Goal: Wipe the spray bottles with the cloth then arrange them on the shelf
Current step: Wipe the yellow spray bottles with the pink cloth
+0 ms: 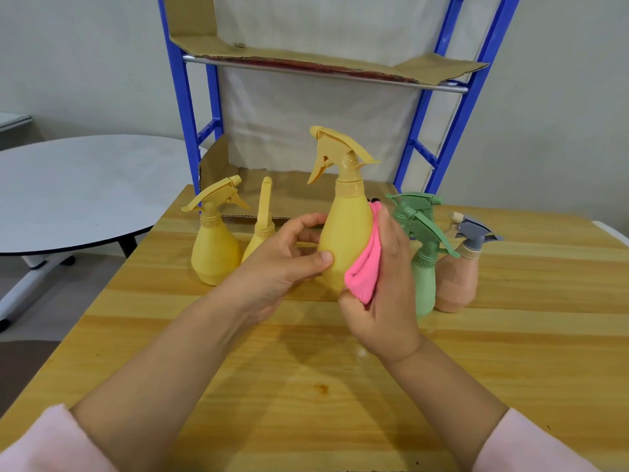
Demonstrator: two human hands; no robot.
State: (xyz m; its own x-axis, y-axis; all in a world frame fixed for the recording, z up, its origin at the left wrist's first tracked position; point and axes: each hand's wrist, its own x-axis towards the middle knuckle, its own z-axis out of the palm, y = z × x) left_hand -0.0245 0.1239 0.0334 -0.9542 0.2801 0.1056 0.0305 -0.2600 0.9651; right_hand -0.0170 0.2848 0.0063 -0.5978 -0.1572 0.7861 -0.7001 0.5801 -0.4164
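Your left hand [286, 264] comes in from the lower left, forearm bare below a pale pink sleeve [51, 441]. Its thumb and fingers are curled round the left side of the yellow spray bottle [347, 233], with the thumb tip on the front of the body. Your right hand [384, 301] is clamped on the folded pink cloth [366, 267] and presses it against the bottle's right side, fingers running up along the cloth. The bottle stands upright between both hands, over the middle of the wooden worktop [306, 369], trigger pointing left. Its base is hidden behind your hands, so you cannot tell whether it touches the wood.

To the left stand two more yellow bottles: one in plain sight [214, 250], the other [262, 226] just beside it and partly covered by your left hand. To the right, close behind your right hand, stands a green bottle [423, 274], and beside that a peach bottle with a grey trigger [456, 284].

Behind them rises the blue shelf [185, 97], its levels lined with cardboard [306, 61]. The lower level sits at the worktop's far edge. A round white table [85, 189] stands off to the left.
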